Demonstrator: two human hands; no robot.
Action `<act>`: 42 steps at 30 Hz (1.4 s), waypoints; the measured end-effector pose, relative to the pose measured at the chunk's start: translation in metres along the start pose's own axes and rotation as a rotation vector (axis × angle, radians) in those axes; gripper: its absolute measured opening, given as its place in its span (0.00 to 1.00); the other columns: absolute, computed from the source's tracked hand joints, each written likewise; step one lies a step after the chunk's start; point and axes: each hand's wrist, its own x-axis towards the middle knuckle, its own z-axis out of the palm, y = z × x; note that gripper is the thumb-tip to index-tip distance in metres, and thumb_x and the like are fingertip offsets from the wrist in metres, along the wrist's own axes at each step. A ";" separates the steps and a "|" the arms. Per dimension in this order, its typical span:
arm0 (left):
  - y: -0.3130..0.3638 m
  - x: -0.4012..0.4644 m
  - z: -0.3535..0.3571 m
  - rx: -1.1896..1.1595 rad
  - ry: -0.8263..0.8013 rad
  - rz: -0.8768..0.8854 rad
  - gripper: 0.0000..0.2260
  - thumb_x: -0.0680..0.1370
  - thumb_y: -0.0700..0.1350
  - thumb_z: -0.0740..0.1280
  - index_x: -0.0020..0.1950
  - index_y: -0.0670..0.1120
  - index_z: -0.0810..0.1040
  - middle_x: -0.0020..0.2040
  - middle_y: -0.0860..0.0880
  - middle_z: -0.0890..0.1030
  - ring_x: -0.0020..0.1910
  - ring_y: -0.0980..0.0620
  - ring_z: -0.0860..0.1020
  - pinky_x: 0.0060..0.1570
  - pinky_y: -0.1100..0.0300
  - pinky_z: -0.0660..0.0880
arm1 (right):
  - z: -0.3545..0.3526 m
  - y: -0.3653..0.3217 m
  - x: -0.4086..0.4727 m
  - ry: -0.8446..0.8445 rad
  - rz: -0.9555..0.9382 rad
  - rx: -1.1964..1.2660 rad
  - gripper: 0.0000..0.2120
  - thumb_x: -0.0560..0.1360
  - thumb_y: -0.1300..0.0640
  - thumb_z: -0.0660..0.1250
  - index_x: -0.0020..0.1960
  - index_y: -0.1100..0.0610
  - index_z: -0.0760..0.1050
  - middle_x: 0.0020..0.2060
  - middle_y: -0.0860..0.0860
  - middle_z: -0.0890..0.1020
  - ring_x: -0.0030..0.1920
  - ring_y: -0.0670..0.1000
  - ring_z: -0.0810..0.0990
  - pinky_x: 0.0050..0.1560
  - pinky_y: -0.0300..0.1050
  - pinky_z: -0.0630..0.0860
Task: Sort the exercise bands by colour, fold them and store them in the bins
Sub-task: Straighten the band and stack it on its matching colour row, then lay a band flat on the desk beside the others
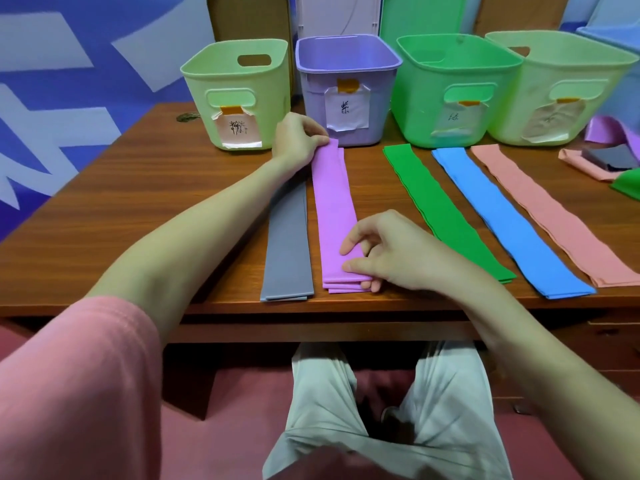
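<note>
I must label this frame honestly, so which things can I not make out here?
Head view only:
- Insides of the pale green plastic bin and purple plastic bin: hidden by their walls.
- Handwritten paper labels: too small to read.
- Loose pile of bands: cut off by the right edge.
- Grey band's far end: covered by the left hand.

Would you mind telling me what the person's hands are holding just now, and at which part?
Both hold the purple rubber band stack: the left hand pinches its far end, the right hand its near end.
</note>
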 end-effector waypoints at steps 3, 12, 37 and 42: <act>-0.003 -0.003 0.002 0.048 -0.007 -0.007 0.04 0.72 0.45 0.73 0.43 0.46 0.85 0.43 0.51 0.83 0.43 0.56 0.78 0.44 0.62 0.73 | -0.001 0.001 0.001 -0.007 0.011 -0.020 0.07 0.73 0.61 0.70 0.50 0.58 0.75 0.31 0.57 0.75 0.26 0.45 0.81 0.28 0.37 0.74; 0.007 -0.008 0.003 0.128 -0.029 0.040 0.05 0.71 0.47 0.74 0.43 0.47 0.85 0.43 0.50 0.84 0.43 0.53 0.80 0.48 0.54 0.78 | -0.005 0.000 -0.007 0.098 -0.045 -0.322 0.13 0.69 0.49 0.74 0.46 0.52 0.72 0.34 0.42 0.70 0.34 0.42 0.68 0.33 0.38 0.63; 0.227 -0.087 0.135 0.221 -0.444 0.942 0.10 0.75 0.47 0.66 0.54 0.45 0.78 0.50 0.48 0.81 0.51 0.47 0.78 0.49 0.54 0.72 | -0.233 0.223 -0.109 0.908 0.377 -0.520 0.29 0.65 0.66 0.72 0.65 0.56 0.72 0.61 0.63 0.73 0.62 0.63 0.70 0.63 0.51 0.65; 0.258 -0.090 0.183 0.261 -0.518 0.896 0.15 0.75 0.48 0.66 0.61 0.45 0.75 0.56 0.48 0.79 0.55 0.48 0.76 0.50 0.56 0.71 | -0.241 0.246 -0.105 0.822 0.357 -0.578 0.23 0.68 0.56 0.75 0.62 0.54 0.77 0.61 0.58 0.73 0.61 0.63 0.67 0.65 0.51 0.61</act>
